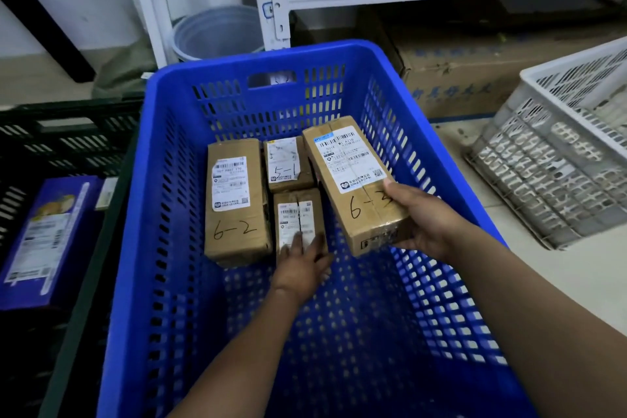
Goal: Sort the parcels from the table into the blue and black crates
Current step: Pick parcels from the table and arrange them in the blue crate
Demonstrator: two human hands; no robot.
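both arms are reaching down into the blue crate. the right hand is gripping the near end of the parcel marked 6-3, holding it tilted above the crate floor. the left hand is lying flat, fingers extended, on the small parcel beside the parcel marked 6-2.
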